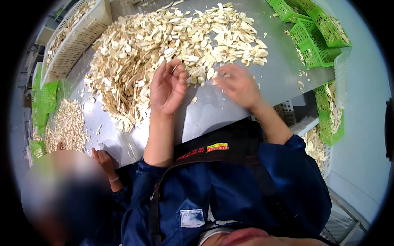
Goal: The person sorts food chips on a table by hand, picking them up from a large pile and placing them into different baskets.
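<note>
A broad heap of pale, dried-looking slices [138, 52] covers much of the metal table [197, 117]. My left hand [169, 87] is palm up at the heap's near edge, its fingers curled; whether a slice lies between the fingertips cannot be told. To its right, my right hand [237, 86], blurred, has its fingertips at a whitish slice [211, 73] on the near edge of the heap. Whether it grips that slice is unclear. A small loose piece [194, 99] lies on the metal between the hands.
A white perforated basket [83, 43] of slices stands at the upper left. Green baskets [314, 46] stand at the upper right, and another [326, 117] with slices is at the right. At the lower left, a co-worker's hand [103, 160] is near a pile of small pieces [67, 126].
</note>
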Available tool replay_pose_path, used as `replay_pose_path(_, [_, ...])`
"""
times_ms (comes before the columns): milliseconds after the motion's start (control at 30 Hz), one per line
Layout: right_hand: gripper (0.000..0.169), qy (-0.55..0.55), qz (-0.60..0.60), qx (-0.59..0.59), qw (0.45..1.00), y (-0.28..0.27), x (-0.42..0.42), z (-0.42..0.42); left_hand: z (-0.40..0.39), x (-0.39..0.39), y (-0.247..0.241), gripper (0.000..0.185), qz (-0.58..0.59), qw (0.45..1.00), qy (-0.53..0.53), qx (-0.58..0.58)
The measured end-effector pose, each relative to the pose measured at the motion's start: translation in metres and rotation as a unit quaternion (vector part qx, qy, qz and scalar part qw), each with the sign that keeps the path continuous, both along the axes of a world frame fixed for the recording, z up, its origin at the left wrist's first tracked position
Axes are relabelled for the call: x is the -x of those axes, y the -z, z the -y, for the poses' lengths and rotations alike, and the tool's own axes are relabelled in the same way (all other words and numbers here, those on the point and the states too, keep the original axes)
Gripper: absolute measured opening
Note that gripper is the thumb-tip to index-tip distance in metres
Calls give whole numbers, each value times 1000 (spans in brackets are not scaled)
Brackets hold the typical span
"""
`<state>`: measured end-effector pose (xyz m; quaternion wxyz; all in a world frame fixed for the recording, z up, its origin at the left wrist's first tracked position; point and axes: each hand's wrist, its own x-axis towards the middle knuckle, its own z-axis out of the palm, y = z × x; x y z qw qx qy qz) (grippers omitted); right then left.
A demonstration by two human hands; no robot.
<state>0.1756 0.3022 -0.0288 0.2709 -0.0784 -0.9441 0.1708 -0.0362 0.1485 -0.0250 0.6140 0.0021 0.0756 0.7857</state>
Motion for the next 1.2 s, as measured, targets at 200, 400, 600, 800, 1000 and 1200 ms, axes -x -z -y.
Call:
replay_pose_path(200, [19,239,84,-43,966,-13,16,-79,-12,-15,20,33,28,999,37,2])
replay_pose_path(400, [19,286,153,-39,945,-24,25,-83,-7,-35,28,33,-58,992,110,35])
replay_pose_path(600, [29,193,66,328,922,-36,29,-51,-11,-42,8,59,-124,981,117,90])
replay_pose_path(800, [30,116,128,227,958,-31,38,-52,-11,-37,14,53,-133,983,110,68])
replay_pose_path(1000, [20,152,49,70,985,-14,31,-74,-6,-37,6,38,-184,967,126,122])
replay_pose_path(1200, [18,91,61,-3,994,-17,62,-57,-7,-36,7,33,-185,967,138,105])
